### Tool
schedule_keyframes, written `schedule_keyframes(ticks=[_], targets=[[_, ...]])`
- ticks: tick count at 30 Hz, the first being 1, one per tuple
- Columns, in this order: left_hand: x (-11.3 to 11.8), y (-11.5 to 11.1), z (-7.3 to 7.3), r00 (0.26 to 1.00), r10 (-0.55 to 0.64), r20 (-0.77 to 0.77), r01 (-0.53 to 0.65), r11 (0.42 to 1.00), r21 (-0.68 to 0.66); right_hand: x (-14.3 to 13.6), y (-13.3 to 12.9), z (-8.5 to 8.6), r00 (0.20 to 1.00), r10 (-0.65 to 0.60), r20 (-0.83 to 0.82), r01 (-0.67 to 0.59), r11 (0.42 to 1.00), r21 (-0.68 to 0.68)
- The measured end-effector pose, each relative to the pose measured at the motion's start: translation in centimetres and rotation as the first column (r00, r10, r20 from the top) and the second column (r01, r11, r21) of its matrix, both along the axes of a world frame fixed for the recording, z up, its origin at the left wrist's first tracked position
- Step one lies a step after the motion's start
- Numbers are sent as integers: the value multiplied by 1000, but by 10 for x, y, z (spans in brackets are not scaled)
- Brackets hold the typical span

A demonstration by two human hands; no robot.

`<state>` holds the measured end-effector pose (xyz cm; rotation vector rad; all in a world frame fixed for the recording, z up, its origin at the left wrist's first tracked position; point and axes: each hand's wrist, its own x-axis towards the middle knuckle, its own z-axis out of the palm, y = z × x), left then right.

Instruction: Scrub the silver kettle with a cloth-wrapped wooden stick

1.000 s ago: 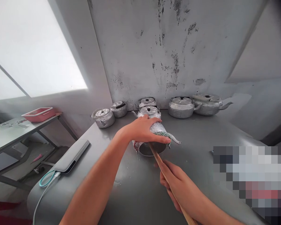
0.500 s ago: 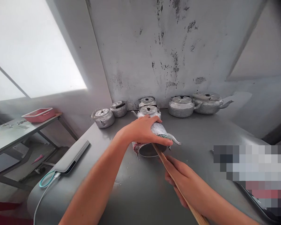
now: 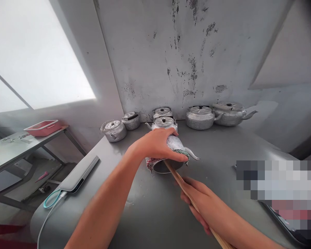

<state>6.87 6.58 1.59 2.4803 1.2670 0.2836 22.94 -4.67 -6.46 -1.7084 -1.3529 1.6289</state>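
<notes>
A silver, hammered-looking kettle (image 3: 174, 141) lies tipped on the grey table (image 3: 145, 214), its lidless mouth facing me and its spout pointing right. Red and green patterned material shows around the rim. My left hand (image 3: 157, 141) grips the kettle from above, thumb along the rim and fingers over the far side. A long wooden stick (image 3: 177, 177) is held in my right hand (image 3: 197, 197), with fingers wrapped around it. The stick's far end reaches inside the kettle's mouth, where its tip is hidden.
Directly behind stands a lidded kettle (image 3: 164, 122), with several more along the wall, including a large kettle (image 3: 229, 116) at right. A grey power bank (image 3: 80, 174) with cables lies left. A pink basket (image 3: 44, 128) sits on another table. Blurring hides the right edge.
My right hand and the stick have shifted slightly left, and the stick now enters nearer the middle of the kettle's mouth. My left hand keeps its hold.
</notes>
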Motion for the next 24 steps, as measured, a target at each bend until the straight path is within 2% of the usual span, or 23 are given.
schedule_keyframes(ticks=[6,9,13,18,24], targets=[[-3,2,0,1000,-8,-6,8,1000,5,0,-2,-15,998,49,-34,-48,998,29],[-5,3,1,1000,-5,-10,5,1000,-22,-1,-2,-18,997,24,-68,-20,998,63],[-4,3,0,1000,-10,-25,10,1000,-20,-1,-4,-19,996,70,-49,-69,998,13],[-3,2,0,998,-41,-37,41,999,0,0,-9,-28,997,56,-54,-56,998,12],[-2,-1,1,997,-58,-48,58,998,2,0,-13,-39,994,80,-80,-72,993,99]])
